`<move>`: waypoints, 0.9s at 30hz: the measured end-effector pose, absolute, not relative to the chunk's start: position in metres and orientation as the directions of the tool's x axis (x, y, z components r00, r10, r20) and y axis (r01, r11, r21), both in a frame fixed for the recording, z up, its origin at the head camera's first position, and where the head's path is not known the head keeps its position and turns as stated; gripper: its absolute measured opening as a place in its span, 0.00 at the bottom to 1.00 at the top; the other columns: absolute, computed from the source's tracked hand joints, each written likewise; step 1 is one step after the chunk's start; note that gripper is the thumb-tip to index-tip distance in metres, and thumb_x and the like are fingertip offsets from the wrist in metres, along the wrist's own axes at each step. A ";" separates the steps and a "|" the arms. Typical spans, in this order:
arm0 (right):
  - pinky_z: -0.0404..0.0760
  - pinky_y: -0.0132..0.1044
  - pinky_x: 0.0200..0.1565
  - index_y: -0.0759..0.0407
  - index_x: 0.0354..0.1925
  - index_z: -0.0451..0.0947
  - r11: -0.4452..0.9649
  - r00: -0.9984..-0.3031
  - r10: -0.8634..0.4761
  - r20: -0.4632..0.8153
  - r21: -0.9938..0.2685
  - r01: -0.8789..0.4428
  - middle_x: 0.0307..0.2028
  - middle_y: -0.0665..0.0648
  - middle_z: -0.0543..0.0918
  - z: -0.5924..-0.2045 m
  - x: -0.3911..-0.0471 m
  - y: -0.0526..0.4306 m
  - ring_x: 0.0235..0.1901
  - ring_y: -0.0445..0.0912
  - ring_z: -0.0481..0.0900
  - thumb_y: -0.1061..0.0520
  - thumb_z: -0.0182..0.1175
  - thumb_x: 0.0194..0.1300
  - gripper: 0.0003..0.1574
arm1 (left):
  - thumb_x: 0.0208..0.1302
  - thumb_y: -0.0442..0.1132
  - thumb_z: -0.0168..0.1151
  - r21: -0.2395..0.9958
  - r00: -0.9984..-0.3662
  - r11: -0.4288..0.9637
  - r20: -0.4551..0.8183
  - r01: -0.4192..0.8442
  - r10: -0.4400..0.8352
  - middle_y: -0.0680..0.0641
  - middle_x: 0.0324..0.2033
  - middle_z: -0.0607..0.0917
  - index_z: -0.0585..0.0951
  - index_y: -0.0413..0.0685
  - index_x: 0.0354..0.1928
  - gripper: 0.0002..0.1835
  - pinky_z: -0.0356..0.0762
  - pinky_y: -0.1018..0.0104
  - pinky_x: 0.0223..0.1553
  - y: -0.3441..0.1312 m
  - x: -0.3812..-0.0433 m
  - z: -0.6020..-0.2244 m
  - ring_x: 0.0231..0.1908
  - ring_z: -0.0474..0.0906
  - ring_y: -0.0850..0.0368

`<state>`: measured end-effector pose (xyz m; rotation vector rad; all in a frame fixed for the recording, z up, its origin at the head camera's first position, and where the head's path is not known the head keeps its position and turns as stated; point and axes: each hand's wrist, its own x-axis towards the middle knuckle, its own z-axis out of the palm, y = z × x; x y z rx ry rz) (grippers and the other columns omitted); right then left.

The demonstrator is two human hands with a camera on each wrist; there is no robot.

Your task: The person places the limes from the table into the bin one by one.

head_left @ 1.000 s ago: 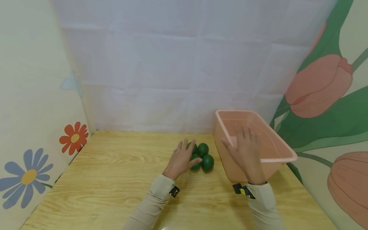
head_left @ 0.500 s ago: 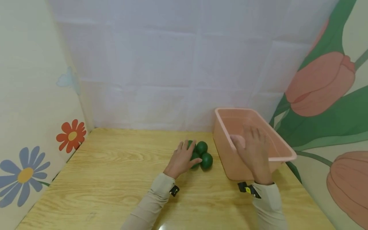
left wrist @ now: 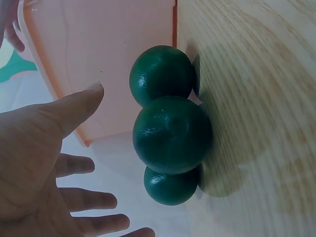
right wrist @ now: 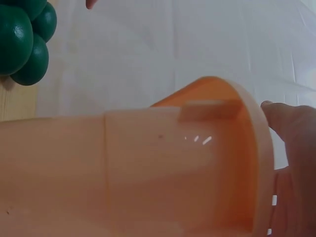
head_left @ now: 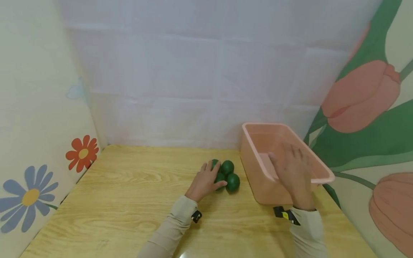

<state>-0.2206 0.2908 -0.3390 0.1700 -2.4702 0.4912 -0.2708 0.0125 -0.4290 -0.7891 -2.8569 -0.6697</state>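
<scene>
On the table (head_left: 129, 197), apparently four balls (head_left: 231, 180) lie bunched left of the tub (head_left: 258, 179).

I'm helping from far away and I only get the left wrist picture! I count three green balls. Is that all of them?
Observer: No, the head view shows four green balls, bunched together on the table.
Operator: Ooh! Are they squished up against the tub?
Observer: No. From the head view, a strip of table shows between the balls and the tub.
Operator: And where's the right hand? I just get a tiny bit in my top left corner.
Observer: In the head view it appears over the near end of the tub, though I can't tell whether it touches the rim.
</scene>
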 end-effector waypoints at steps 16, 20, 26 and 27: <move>0.44 0.80 0.61 0.66 0.71 0.63 0.942 -0.798 0.141 0.586 -0.328 -0.075 0.65 0.80 0.65 -0.335 -0.217 0.330 0.64 0.78 0.57 0.35 0.47 0.75 0.44 | 0.68 0.61 0.58 0.373 -0.857 0.771 0.212 0.516 0.470 0.30 0.71 0.62 0.60 0.47 0.76 0.42 0.76 0.40 0.55 0.017 -0.276 -0.434 0.68 0.61 0.29; 0.41 0.80 0.61 0.67 0.71 0.62 0.935 -0.809 0.175 0.560 -0.353 -0.042 0.66 0.79 0.64 -0.335 -0.216 0.338 0.65 0.78 0.56 0.34 0.46 0.74 0.45 | 0.68 0.60 0.59 0.376 -0.855 0.768 0.208 0.518 0.475 0.29 0.71 0.62 0.61 0.46 0.76 0.42 0.77 0.41 0.55 0.017 -0.277 -0.438 0.67 0.62 0.29; 0.39 0.81 0.61 0.69 0.72 0.58 0.929 -0.834 0.177 0.522 -0.369 -0.034 0.66 0.81 0.62 -0.337 -0.220 0.350 0.65 0.80 0.53 0.34 0.43 0.75 0.47 | 0.68 0.60 0.60 0.391 -0.860 0.766 0.195 0.510 0.472 0.30 0.71 0.63 0.60 0.46 0.77 0.43 0.76 0.42 0.57 0.013 -0.275 -0.443 0.68 0.62 0.29; 0.38 0.81 0.60 0.69 0.73 0.58 0.928 -0.837 0.178 0.518 -0.371 -0.032 0.67 0.81 0.61 -0.337 -0.221 0.352 0.66 0.80 0.53 0.33 0.43 0.75 0.47 | 0.68 0.60 0.60 0.393 -0.860 0.766 0.191 0.508 0.473 0.30 0.71 0.63 0.59 0.45 0.77 0.43 0.75 0.42 0.57 0.013 -0.275 -0.444 0.68 0.62 0.29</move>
